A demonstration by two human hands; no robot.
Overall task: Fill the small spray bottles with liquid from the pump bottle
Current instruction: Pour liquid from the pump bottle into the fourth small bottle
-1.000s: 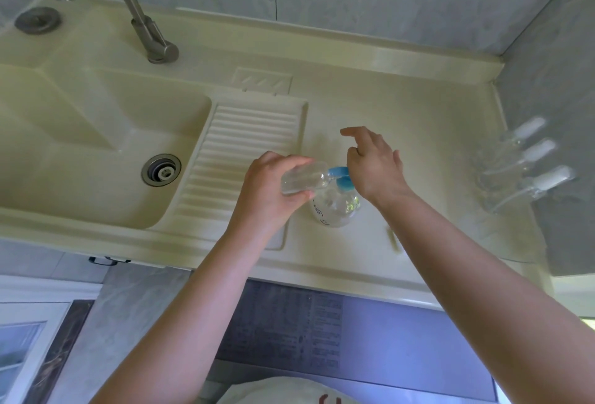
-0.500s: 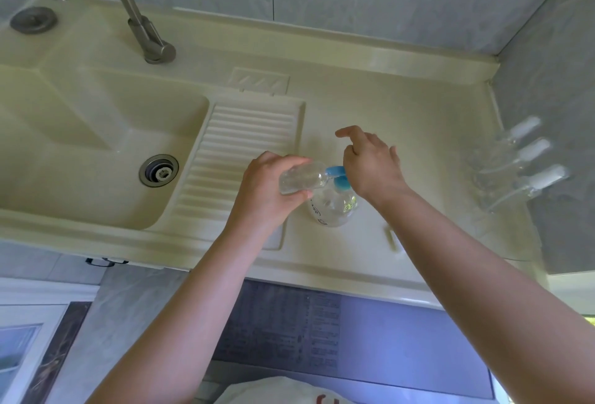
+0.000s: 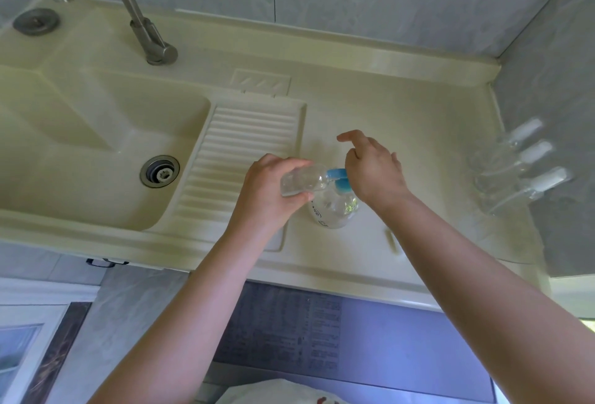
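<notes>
A clear pump bottle [image 3: 335, 209] with a blue pump head [image 3: 338, 176] stands on the cream counter [image 3: 402, 107]. My left hand [image 3: 267, 188] grips a small clear spray bottle [image 3: 302, 182], tilted on its side with its open mouth against the blue nozzle. My right hand [image 3: 373, 168] rests on top of the pump head, palm down, index finger stretched forward. Three more small spray bottles [image 3: 515, 165] with white caps stand at the counter's right end by the wall.
To the left lies a cream sink [image 3: 96, 146] with a metal drain [image 3: 159, 171], a ribbed drainboard [image 3: 238, 152] and a steel tap [image 3: 138, 11]. A grey tiled wall [image 3: 547, 81] closes off the right side. The counter's front edge runs below my wrists.
Both hands and the bottles stay almost where they were. The right hand sits slightly lower on the pump head.
</notes>
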